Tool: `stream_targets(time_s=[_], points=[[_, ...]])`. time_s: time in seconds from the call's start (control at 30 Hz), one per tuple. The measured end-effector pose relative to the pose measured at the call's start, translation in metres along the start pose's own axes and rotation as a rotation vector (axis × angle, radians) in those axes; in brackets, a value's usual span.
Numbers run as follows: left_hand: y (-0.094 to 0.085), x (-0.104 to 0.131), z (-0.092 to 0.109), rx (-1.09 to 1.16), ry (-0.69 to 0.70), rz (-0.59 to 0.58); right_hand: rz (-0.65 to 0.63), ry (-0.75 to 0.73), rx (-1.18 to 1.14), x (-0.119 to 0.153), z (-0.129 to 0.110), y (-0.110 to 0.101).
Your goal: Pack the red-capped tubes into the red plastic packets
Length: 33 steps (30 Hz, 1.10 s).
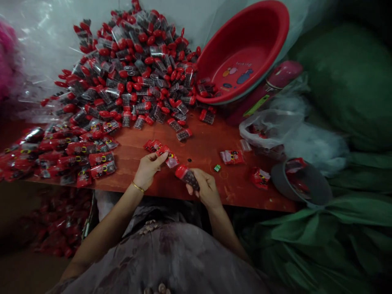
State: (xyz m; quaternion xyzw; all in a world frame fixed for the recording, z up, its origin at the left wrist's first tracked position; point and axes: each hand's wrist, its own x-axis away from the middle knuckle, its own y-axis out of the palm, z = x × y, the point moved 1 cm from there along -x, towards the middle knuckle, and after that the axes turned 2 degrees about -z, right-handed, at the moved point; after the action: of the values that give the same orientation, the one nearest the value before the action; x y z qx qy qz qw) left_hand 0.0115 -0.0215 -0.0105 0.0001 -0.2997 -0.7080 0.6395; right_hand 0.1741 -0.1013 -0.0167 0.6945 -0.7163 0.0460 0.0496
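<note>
My left hand (149, 168) pinches a red printed wrapper (167, 155) between thumb and fingers. Just right of it, my right hand (206, 187) holds a clear tube with a red cap (187, 176), filled with dark pieces, the cap end pointing toward the wrapper. The tube and wrapper are close together; whether they touch is unclear. Another red wrapper (152, 145) lies just behind my left fingers. A large heap of red-capped tubes (137, 77) rises at the back of the reddish wooden table (202, 143).
Red packets (76, 153) are piled at the table's left. A red basin (245, 53) leans at the back right. Near it are a plastic bag (269, 126), a grey bowl (318, 190) and loose packets (232, 157). More red items (58, 224) lie below the table's left.
</note>
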Motion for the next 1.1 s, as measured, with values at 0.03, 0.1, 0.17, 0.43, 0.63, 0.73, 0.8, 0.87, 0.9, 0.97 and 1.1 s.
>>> stream_targets(time_s=[0.03,0.1,0.17,0.43,0.63,0.73,0.8,0.87,0.9,0.97,1.1], points=[[0.000,0.000,-0.001,-0.012,0.010,-0.012,-0.020,0.019,0.005,0.000,-0.001,0.001],[0.000,0.001,-0.002,-0.029,0.023,-0.036,-0.070,0.067,-0.003,-0.003,-0.001,0.005],[-0.001,0.002,-0.002,-0.047,0.044,-0.061,-0.108,0.129,-0.035,-0.006,0.000,0.007],[-0.006,0.002,0.005,-0.245,0.111,-0.188,-0.083,0.235,-0.154,-0.017,0.001,0.008],[-0.003,0.004,0.005,-0.263,0.146,-0.199,-0.034,0.220,-0.175,-0.018,0.006,0.010],[0.000,0.009,0.002,-0.243,0.110,-0.202,-0.008,0.190,-0.174,-0.019,0.007,0.011],[0.002,0.011,-0.002,-0.211,0.076,-0.187,-0.007,0.153,-0.150,-0.019,0.007,0.012],[0.003,0.013,-0.007,-0.160,0.038,-0.154,-0.003,0.102,-0.105,-0.019,0.008,0.014],[0.004,0.013,-0.010,-0.137,0.018,-0.134,0.011,0.070,-0.074,-0.019,0.009,0.015],[0.007,0.014,-0.016,-0.090,-0.011,-0.100,0.075,-0.009,-0.001,-0.018,0.010,0.018],[0.014,0.018,-0.024,-0.019,-0.013,-0.081,0.222,-0.124,0.092,-0.017,0.015,0.026]])
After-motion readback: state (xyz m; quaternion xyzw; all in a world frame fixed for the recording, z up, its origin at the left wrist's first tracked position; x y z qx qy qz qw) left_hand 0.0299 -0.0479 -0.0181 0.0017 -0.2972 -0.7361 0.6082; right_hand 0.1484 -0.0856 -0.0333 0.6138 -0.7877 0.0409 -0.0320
